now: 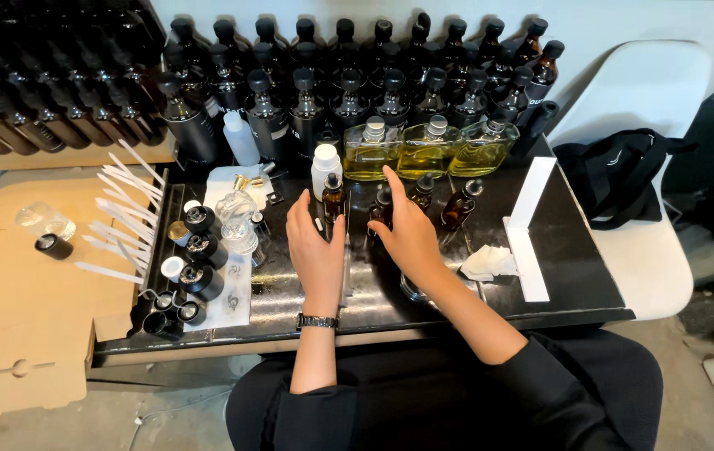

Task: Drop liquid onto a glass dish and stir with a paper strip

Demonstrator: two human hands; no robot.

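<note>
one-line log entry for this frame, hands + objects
left hand: beside small amber bottle | right hand: at dark dropper bottle | surface: black tray

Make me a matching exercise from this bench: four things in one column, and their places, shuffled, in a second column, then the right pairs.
Things:
1. Three clear bottles of yellow liquid
2. White paper strips
3. Crumpled white tissue
4. Black bag

Places:
A. On the white chair
B. Fanned out at the left edge of the black table
C. In a row at the back, in front of the dark bottles
D. On the table, right of the right hand

Pairs: 1-C, 2-B, 3-D, 4-A
</note>
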